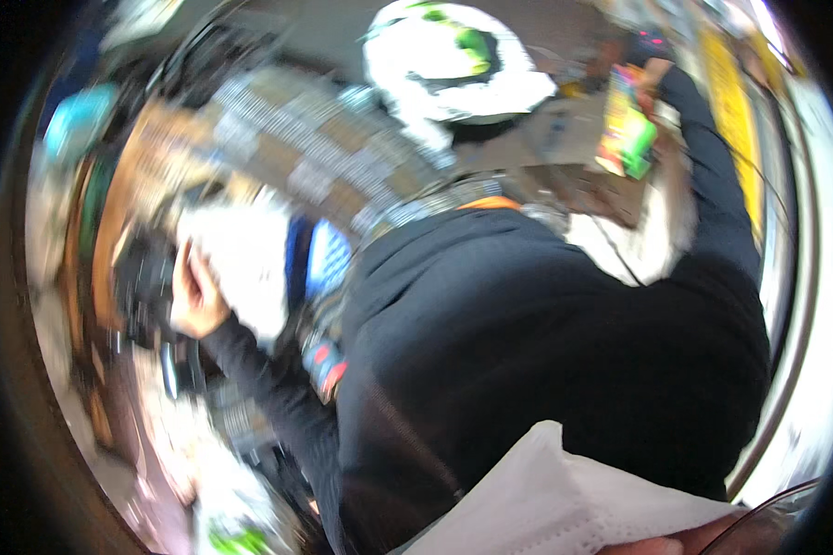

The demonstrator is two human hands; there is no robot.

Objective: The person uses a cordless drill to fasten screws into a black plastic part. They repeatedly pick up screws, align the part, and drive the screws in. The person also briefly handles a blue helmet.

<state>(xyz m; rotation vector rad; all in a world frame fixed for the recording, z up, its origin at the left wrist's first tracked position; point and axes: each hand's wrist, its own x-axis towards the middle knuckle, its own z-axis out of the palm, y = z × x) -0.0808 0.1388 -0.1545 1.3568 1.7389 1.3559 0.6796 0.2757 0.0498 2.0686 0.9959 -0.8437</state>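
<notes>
At the left, my left hand (197, 294) reaches out with its fingers stretched and apart, and nothing shows in it. It is beside a white flat-sided thing (236, 259) and a black object (143, 282), both blurred. My right arm extends to the upper right. My right hand (655, 74) is small and smeared there, against a dark object with small red lights (651, 42). Just below and left of this hand is a bright packet in yellow, red and green (620, 125). Whether the fingers grip the packet or the dark object cannot be made out.
A white plastic bag with green marks (453, 69) lies at the top middle. Grey and brown checked cloth (329, 157) runs across the upper left. A brown cardboard surface (546, 139) is near the bag. A yellow bar (731, 120) stands at the right. A teal object (79, 120) is far left.
</notes>
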